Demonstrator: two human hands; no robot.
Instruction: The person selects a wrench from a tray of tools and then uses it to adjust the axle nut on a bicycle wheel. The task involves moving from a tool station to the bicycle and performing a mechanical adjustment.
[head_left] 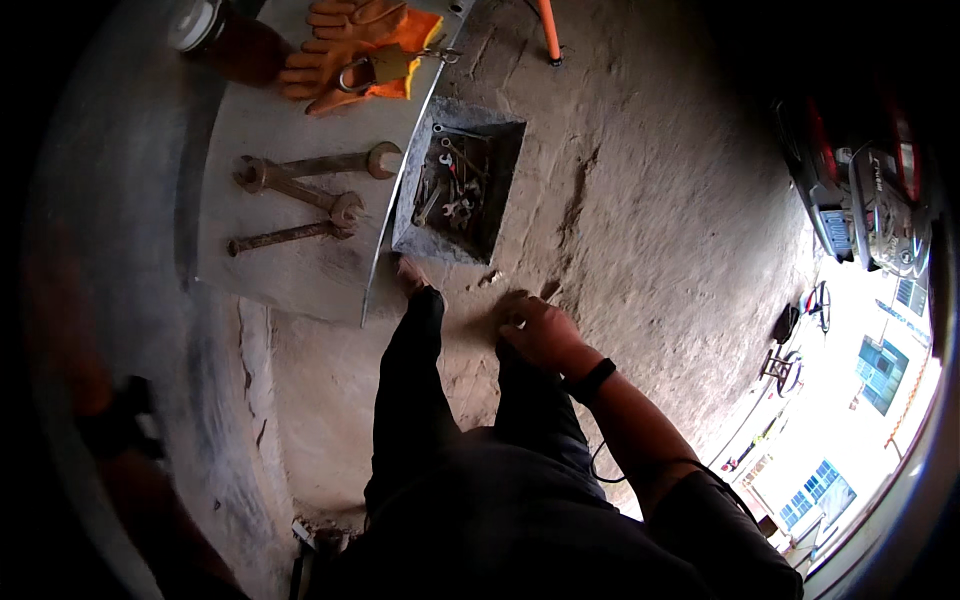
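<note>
Across the dusty concrete floor (650,200) a grey metal plate (300,260) lies flat, carrying three rusty wrenches (300,190) and a pair of orange gloves (360,50) at its far end. Just beside its edge sits a square recess (462,190) holding a jumble of small spanners. Nearer, the right hand (535,330) — watch on the wrist — rests loosely curled on the person's knee, gripping nothing that shows. The left hand is out of view, so I cannot tell its state. Reaching bare-handed into that recess risks a scrape — the plate's thin edge overhangs it.
</note>
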